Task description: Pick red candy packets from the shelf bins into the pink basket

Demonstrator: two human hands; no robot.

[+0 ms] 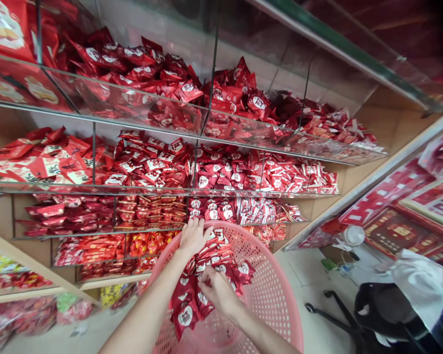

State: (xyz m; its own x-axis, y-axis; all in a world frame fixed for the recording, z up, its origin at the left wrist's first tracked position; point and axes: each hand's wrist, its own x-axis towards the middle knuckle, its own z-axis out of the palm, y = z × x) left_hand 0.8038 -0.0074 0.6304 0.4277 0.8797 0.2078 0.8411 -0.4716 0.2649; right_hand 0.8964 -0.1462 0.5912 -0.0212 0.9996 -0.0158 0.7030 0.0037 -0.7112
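Note:
A pink perforated plastic basket (276, 295) is in front of me, below the shelves. Small red snack packets (186, 314) with white labels are heaped in its left and far part. My left hand (192, 238) is over the basket's far rim, close to the lowest shelf packets; its fingers stretch forward, with the thumb apart. Just above the heap, my right hand (219, 290) has its fingers curled and the thumb brought in to them. Whatever lies between those fingertips is not clear.
Glass-fronted shelves (151, 189) hold red packets in divided compartments. A glass shelf edge (339, 42) juts out at the upper right. To the right are a black chair (382, 309) with a white cloth (421, 280) and red boxes (406, 236). Bagged goods (25, 314) lie at the lower left.

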